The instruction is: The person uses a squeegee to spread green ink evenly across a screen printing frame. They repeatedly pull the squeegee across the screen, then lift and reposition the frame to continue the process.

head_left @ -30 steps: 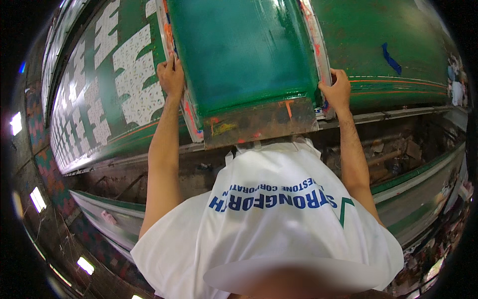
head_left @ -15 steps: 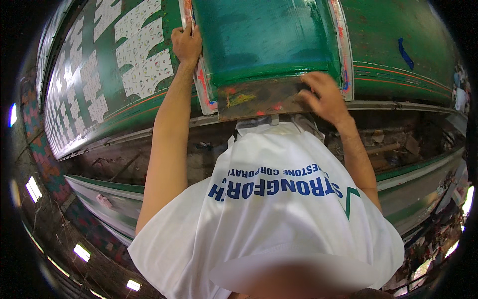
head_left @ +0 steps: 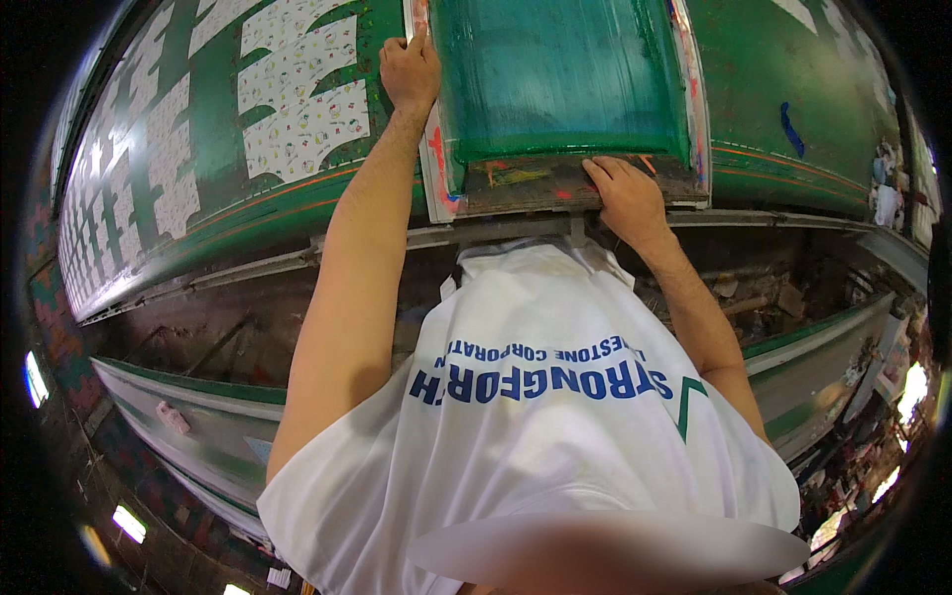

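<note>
A screen-printing frame (head_left: 451,169) with teal-green ink on its mesh (head_left: 560,74) lies on a long green printing table (head_left: 783,59). My left hand (head_left: 410,67) grips the frame's left side rail, fingers over its edge. My right hand (head_left: 625,195) rests flat on the frame's ink-stained near rail, near its middle. Both forearms reach up from my white printed shirt, which hides the table edge below the frame.
White fabric pieces with small coloured prints (head_left: 297,94) lie in rows on the table to the left. A blue ink smear (head_left: 790,127) marks the table on the right. A metal rail (head_left: 773,218) runs along the table's near edge, with dusty shelving (head_left: 764,297) beneath.
The frame and both hands have shifted rightward and further up in view. My right hand left the frame's right corner and now lies on the near rail; my left hand moved up the left rail.
</note>
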Demonstrator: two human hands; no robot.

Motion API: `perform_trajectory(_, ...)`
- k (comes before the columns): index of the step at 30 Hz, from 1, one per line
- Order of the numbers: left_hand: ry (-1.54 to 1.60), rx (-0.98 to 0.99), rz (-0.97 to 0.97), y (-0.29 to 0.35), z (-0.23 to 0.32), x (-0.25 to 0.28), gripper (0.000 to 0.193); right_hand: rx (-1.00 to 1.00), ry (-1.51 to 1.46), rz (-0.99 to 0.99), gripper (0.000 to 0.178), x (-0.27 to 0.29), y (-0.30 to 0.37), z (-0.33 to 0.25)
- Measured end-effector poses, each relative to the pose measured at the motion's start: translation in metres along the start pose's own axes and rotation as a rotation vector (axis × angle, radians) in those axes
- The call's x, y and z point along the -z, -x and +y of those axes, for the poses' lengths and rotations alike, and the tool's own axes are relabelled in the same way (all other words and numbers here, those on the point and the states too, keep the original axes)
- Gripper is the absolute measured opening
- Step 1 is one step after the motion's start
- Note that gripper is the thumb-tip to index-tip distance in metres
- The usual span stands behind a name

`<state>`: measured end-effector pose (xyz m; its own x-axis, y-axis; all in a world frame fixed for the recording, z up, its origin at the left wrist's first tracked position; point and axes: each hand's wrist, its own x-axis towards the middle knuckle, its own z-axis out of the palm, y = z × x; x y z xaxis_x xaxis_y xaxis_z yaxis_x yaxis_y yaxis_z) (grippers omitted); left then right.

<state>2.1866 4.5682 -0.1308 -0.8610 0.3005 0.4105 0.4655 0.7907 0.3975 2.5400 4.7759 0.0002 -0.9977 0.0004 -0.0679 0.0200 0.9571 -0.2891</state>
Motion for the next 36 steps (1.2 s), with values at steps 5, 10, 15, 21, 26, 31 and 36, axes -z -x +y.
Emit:
perform_trajectory(5, 0.003, 0.007, -0.017, 0.0, 0.001, 0.001, 0.031, -0.044, 0.081, 0.167, 0.051, -0.018, -0.019, -0.002)
perform_trajectory(10, -0.031, 0.051, -0.055, 0.0, 0.006, 0.004, 0.033, -0.034, 0.078, 0.297, 0.043, -0.023, -0.102, 0.037)
perform_trajectory(15, -0.073, 0.01, -0.04, -0.001, 0.007, 0.009, 0.035, 0.002, 0.118, 0.333, 0.031, -0.007, -0.214, 0.09)
perform_trajectory(21, -0.12, -0.02, -0.052, -0.002, 0.015, 0.015, 0.035, -0.069, 0.228, 0.251, 0.03, 0.01, -0.344, 0.147)
perform_trajectory(26, -0.14, -0.03, -0.063, -0.005, 0.018, 0.016, 0.034, -0.006, 0.171, 0.31, 0.017, 0.017, -0.435, 0.196)
perform_trajectory(31, -0.179, -0.059, -0.046, -0.006, 0.021, 0.019, 0.033, -0.084, 0.209, 0.192, 0.021, 0.042, -0.488, 0.218)
perform_trajectory(36, -0.199, -0.036, -0.067, -0.009, 0.025, 0.019, 0.033, -0.015, 0.19, 0.064, 0.024, 0.072, -0.51, 0.233)
